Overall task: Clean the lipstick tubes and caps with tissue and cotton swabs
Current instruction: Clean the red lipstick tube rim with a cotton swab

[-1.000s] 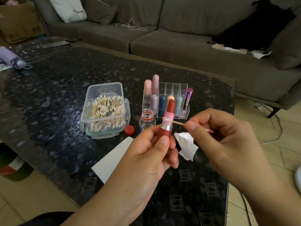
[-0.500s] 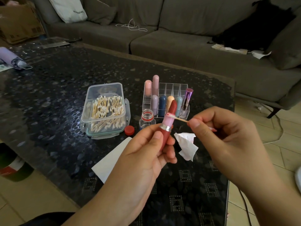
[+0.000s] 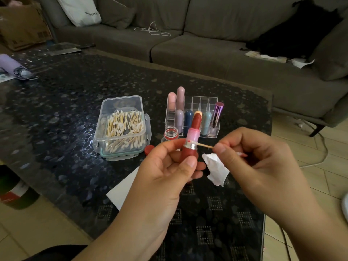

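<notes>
- Swabs (image 3: 124,129) fill a clear box (image 3: 105,117) on the dark table (image 3: 56,102), left of the lipstick.
- Left hand (image 3: 165,166) grips the lipstick (image 3: 191,146) by its red base, thumb in front and fingers curled behind; the tube stands nearly upright, bullet extended, above the table.
- Bottle (image 3: 171,133), open, stands just behind the lipstick, its red cap (image 3: 149,149) to the left; a clear rack (image 3: 195,102) of tubes sits farther back.
- Swab (image 3: 202,145) lies almost level, crosswise to the tube's long axis, its stained tip touching the silver collar from the right.
- Tissue (image 3: 216,169), crumpled, lies just right of the lipstick.
- Right hand (image 3: 254,157) pinches the swab's stick and is the nearer hand for working round the collar.
</notes>
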Available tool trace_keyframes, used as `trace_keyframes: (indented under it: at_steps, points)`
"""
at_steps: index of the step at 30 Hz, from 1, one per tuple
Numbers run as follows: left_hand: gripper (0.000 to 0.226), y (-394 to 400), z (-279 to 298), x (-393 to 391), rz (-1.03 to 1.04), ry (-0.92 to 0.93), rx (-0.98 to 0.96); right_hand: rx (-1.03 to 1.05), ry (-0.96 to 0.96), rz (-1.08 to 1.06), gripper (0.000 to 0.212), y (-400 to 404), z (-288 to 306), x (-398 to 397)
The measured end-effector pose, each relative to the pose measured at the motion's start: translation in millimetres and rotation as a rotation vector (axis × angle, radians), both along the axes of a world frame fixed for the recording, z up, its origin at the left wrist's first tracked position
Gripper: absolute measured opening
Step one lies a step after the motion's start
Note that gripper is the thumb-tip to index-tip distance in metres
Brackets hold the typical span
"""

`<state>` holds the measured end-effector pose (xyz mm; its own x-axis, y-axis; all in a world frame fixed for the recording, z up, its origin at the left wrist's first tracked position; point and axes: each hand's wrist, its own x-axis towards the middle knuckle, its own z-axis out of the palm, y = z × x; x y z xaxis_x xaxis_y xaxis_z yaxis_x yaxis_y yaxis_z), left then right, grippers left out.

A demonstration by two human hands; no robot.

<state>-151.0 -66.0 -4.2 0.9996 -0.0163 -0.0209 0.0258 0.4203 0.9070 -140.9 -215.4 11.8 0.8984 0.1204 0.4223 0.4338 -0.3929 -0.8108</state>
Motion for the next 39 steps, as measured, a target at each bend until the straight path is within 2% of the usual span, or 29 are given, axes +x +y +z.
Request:
trace_keyframes:
  at_steps: [3, 6, 11, 13, 15, 17, 20, 24, 29, 39]
  points:
    - [0.035, 0.0, 0.8, 0.0, 0.004, 0.002, -0.01, 0.05, 0.006, -0.027, 0.01, -1.8, 0.9, 1.5]
    - [0.029, -0.6, 0.8, -0.4, -0.01, 0.003, -0.025, 0.015, 0.016, -0.005, 0.014, -0.9, -1.0, 1.6]
    - [0.026, -3.3, 4.4, -2.5, -0.068, 0.034, -0.126, 0.02, 0.07, 0.004, 0.012, -0.9, -0.4, 3.0]
    - [0.027, -3.8, 4.5, -2.8, -0.072, 0.073, -0.191, 0.043, 0.095, 0.02, 0.015, -2.0, 1.1, 3.9]
    - [0.019, -2.9, 3.5, -2.1, -0.078, 0.103, -0.257, 0.067, 0.114, 0.024, 0.026, -3.1, 1.5, 5.0]
    - [0.01, -0.9, 2.0, -2.1, -0.111, 0.117, -0.301, 0.096, 0.154, 0.018, 0.025, -3.5, 2.5, 5.8]
    - [0.014, 1.6, -1.0, -1.7, -0.155, 0.13, -0.307, 0.1, 0.198, 0.047, 0.024, -4.1, 2.3, 6.4]
    - [0.009, 1.0, -1.5, 0.8, -0.142, 0.122, -0.339, 0.095, 0.203, 0.07, 0.017, -4.7, 1.7, 7.4]
    - [0.012, 1.3, -4.5, -0.6, -0.182, 0.096, -0.299, 0.126, 0.212, 0.091, 0.028, 1.2, 5.8, 4.1]
    - [0.016, 2.6, -2.3, -1.7, -0.206, 0.089, -0.299, 0.137, 0.184, 0.062, 0.024, -0.5, 7.2, 4.3]
